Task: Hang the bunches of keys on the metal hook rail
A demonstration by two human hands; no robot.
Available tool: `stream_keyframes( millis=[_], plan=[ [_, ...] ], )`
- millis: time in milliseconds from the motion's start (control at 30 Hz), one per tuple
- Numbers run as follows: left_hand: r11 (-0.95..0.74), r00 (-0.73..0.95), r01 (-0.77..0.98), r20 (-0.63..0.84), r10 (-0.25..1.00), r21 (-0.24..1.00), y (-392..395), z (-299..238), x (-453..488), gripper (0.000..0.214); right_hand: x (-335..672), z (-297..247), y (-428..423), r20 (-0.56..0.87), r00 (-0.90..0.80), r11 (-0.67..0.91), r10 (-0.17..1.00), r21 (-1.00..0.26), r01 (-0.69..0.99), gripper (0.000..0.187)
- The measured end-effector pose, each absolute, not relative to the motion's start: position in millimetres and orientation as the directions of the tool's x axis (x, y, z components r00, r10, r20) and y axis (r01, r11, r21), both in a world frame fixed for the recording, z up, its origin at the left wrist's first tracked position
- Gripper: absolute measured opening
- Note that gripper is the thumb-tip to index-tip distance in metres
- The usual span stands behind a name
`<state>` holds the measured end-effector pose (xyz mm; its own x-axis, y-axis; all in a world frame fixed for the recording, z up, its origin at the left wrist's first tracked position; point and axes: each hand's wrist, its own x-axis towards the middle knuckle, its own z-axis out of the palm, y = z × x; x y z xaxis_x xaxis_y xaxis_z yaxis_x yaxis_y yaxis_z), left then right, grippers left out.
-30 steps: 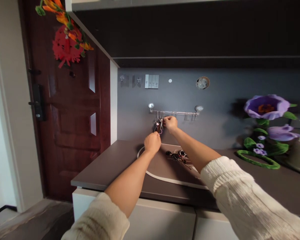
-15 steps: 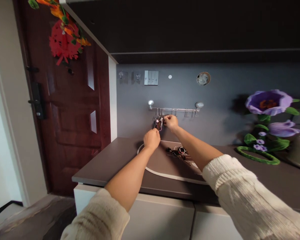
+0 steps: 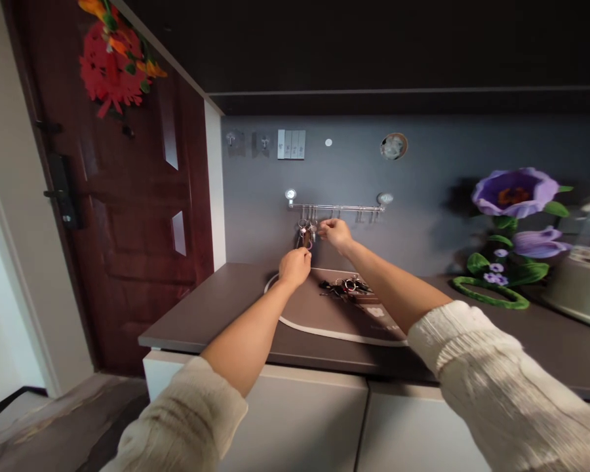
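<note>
A bunch of keys and keychains hangs from the left hooks of a clear hook rail on the grey wall. My left hand is closed at the bottom of the bunch, its fingertips pinched on a hanging keychain. Just right of the bunch is my right hand, thumb and fingers pressed together close to the rings; what they pinch is too small to make out. Below, a second heap of keys lies on a brown mat with a pale rim.
The dark counter carries the mat, a purple flower ornament and a pale rounded container. A dark cabinet overhangs the wall. Light switches sit above the rail. To the left stands a dark red door.
The view has shifted slightly, so everything sits a little further left and higher. My right fingers have drawn slightly away from the hanging bunch. My left hand stays below it.
</note>
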<state>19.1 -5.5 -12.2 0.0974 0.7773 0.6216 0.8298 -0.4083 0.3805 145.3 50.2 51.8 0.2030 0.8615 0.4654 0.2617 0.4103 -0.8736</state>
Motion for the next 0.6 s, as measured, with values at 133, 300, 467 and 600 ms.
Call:
stream_keyframes(
  millis=[133,300,467,600],
  plan=[
    [-0.472,0.178,0.803,0.610,0.772,0.364,-5.0,-14.9,19.7,0.025,150.7,49.0,36.3,0.470,0.157,0.433,0.868,-0.874,0.221,0.009],
    [-0.573,0.304,0.759,0.611,0.731,0.309,-3.4,-20.4,21.5,0.022,162.8,29.7,20.3,0.479,0.106,0.446,0.871,-0.864,0.235,0.004],
    [-0.633,0.412,0.721,0.560,0.719,0.281,-0.5,-28.1,24.4,0.022,182.4,-0.7,8.3,0.540,0.069,0.451,0.839,-0.760,0.468,0.011],
    [-0.648,0.453,0.708,0.524,0.721,0.281,4.5,-35.1,26.3,0.024,194.5,-14.7,-6.8,0.570,-0.004,0.423,0.822,-0.606,0.674,0.014]
  ],
)
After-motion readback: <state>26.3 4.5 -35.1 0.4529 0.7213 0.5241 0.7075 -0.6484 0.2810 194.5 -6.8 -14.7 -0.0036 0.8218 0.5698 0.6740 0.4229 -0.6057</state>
